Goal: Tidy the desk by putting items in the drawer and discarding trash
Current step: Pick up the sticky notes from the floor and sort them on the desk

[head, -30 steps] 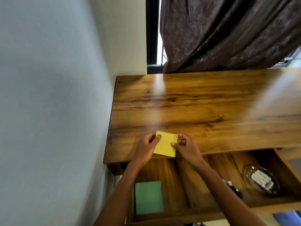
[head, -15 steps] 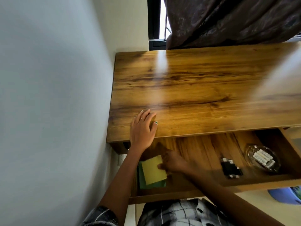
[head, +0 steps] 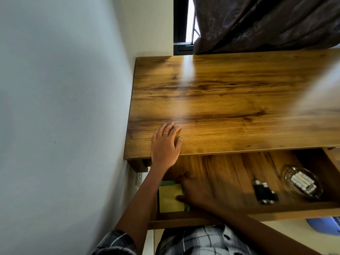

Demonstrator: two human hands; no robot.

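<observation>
While the left hand lies flat, fingers straight, on the front edge of the desk, the right hand is down inside the open drawer. Yellow sticky-note pad sits at the drawer's left end on top of a green pad, just left of the right hand, thumb touching its right edge. Motion blur: whether the fingers are curled I cannot tell. Pad lies square to the drawer front. Judgement: release and withdraw. Open floor lies rightward, before the USB sticks and glass dish.
</observation>
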